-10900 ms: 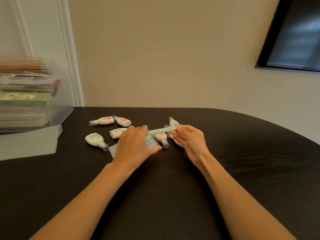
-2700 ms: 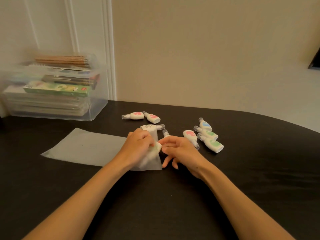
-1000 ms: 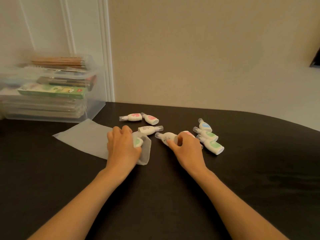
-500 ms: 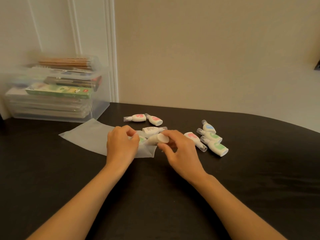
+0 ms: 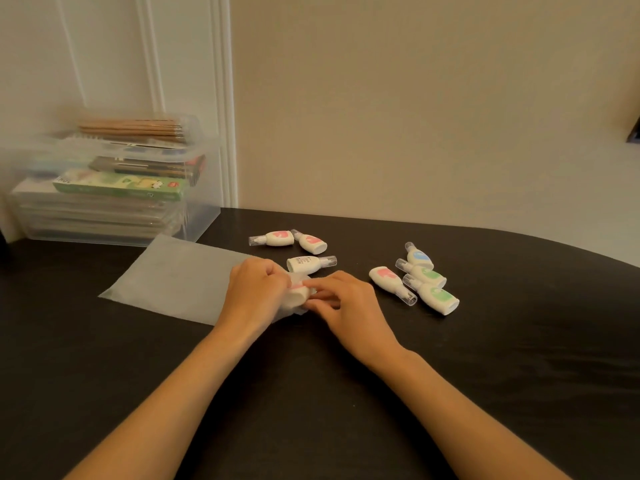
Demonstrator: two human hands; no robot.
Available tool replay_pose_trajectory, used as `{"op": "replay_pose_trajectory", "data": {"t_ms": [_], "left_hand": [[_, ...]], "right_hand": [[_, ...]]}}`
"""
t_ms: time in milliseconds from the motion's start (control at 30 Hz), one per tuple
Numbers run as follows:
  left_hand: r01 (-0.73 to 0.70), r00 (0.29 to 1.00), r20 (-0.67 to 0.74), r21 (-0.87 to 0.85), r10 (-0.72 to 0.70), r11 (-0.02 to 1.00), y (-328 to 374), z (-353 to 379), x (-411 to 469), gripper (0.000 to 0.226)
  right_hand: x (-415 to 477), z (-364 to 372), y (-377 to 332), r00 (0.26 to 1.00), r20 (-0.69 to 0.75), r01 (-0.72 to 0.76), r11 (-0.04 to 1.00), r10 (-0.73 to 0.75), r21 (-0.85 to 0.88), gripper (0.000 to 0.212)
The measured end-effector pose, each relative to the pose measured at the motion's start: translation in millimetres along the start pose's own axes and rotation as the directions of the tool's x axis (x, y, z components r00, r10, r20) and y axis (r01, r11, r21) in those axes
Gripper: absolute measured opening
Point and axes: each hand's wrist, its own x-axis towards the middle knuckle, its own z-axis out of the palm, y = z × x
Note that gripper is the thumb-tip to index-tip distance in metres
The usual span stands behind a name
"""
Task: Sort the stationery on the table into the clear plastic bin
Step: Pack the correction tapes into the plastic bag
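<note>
A translucent plastic pouch (image 5: 173, 275) lies flat on the black table (image 5: 485, 375). My left hand (image 5: 254, 289) pinches the pouch's open right end. My right hand (image 5: 346, 303) holds a white correction tape with a pink label (image 5: 298, 295) at that opening, fingertips on it. How far it sits inside the pouch is hidden by my fingers. Several more correction tapes lie loose: two pink ones (image 5: 277, 238) at the back, one label-down (image 5: 306, 265) beside my hands, and a group to the right (image 5: 426, 275). The clear plastic bin (image 5: 201, 216) stands at the back left.
The bin holds stacked flat packs, a green box (image 5: 121, 187) and a pack of wooden pencils (image 5: 131, 128) on top. A wall and white door frame rise behind the table. The table's curved edge runs along the right.
My right hand picked up a correction tape from the table and brought it left to the pouch mouth. My left hand shifted from pressing the pouch to pinching its opening.
</note>
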Motion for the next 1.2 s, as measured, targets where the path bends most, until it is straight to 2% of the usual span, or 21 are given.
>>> {"op": "replay_pose_trajectory", "data": {"t_ms": [100, 200, 333, 433, 500, 567, 667, 733, 800, 933, 967, 1033, 1100, 1200], "left_hand": [[-0.012, 0.998, -0.055, 0.253, 0.027, 0.967, -2, -2, -2, 0.010], [-0.004, 1.000, 0.004, 0.335, 0.003, 0.942, 1, -5, -4, 0.017], [-0.010, 1.000, 0.031, 0.355, -0.002, 0.935, 7, -9, -5, 0.017], [-0.071, 0.996, 0.069, 0.340, 0.050, 0.938, 9, -10, -6, 0.010], [-0.127, 0.991, 0.088, 0.311, 0.105, 0.942, 8, -7, -6, 0.010], [-0.130, 0.991, 0.075, 0.315, 0.112, 0.940, 6, -3, -5, 0.016], [-0.112, 0.994, 0.063, 0.394, 0.095, 0.912, 1, -2, -2, 0.016], [-0.125, 0.991, 0.097, 0.413, 0.092, 0.902, -2, -3, -1, 0.019], [-0.149, 0.985, 0.137, 0.397, 0.102, 0.906, -2, -5, -2, 0.020], [-0.214, 0.968, 0.207, 0.363, 0.146, 0.907, -2, -9, -1, 0.023], [-0.226, 0.962, 0.226, 0.359, 0.151, 0.905, -2, -11, -1, 0.023], [-0.270, 0.942, 0.292, 0.359, 0.167, 0.893, -2, -14, -1, 0.023], [-0.312, 0.917, 0.351, 0.334, 0.190, 0.889, -1, -17, -2, 0.024], [-0.333, 0.908, 0.359, 0.297, 0.218, 0.895, 1, -19, -6, 0.027]], "right_hand": [[1, 1, 1, 0.995, 0.100, -0.013, 0.999, 0.017, -0.035, 0.049], [6, 4, 0, 0.989, 0.146, -0.005, 0.993, 0.022, -0.121, 0.045], [14, 7, -1, 0.991, 0.128, -0.024, 0.979, 0.050, -0.200, 0.040], [16, 9, -3, 0.990, 0.133, -0.003, 0.970, 0.036, -0.242, 0.032], [16, 8, -3, 0.989, 0.147, -0.001, 0.984, 0.028, -0.180, 0.025], [19, 6, -1, 0.993, 0.105, -0.049, 0.998, 0.053, -0.042, 0.021], [25, 3, 8, 0.979, -0.006, -0.204, 0.976, 0.205, 0.082, 0.032], [30, 5, 14, 0.960, 0.058, -0.274, 0.962, 0.272, 0.019, 0.035], [37, 12, 16, 0.954, 0.123, -0.266, 0.960, 0.275, -0.083, 0.028], [47, 13, 12, 0.923, 0.122, -0.366, 0.930, 0.366, -0.021, 0.040], [48, 12, 11, 0.926, 0.122, -0.358, 0.933, 0.357, -0.011, 0.035], [47, 11, 11, 0.942, 0.111, -0.314, 0.948, 0.317, -0.042, 0.007], [42, 10, 11, 0.952, 0.095, -0.286, 0.957, 0.289, -0.045, 0.017], [35, 5, 14, 0.949, 0.118, -0.292, 0.956, 0.291, -0.009, 0.011]]}}
